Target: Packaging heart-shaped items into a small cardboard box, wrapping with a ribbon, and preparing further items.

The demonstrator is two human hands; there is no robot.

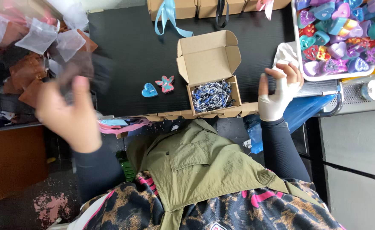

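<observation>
The left hand (70, 111) is raised at the left edge of the black surface (128, 55), its fingers loosely curled and blurred with motion; its grip reaches into a heap of small organza pouches (34, 47) in brown, black, white and pink, and the fingertips seem to meet a dark pouch (79, 68), though the blur hides whether anything is actually pinched. The right hand (279, 91), wearing a white fingerless glove, sits at the right edge of the surface with its fingers bent and slightly parted, the grip half open; the fingertips touch a crumpled white cloth or pouch (286, 54) lying against the white tray (300, 59), but whether they hold it cannot be told. That tray is filled with glittery resin hearts and butterflies (336, 34) in purple, teal, red and pink. Between the two hands, well apart from each, stands an open cardboard box (209, 59) with its lid flipped back and blue and white shredded paper (212, 96) in its base. Just left of the box lie a blue heart piece (149, 90) and a pink and teal butterfly piece (165, 83), side by side. A light blue ribbon (167, 17) trails down from more boxes along the far edge.
</observation>
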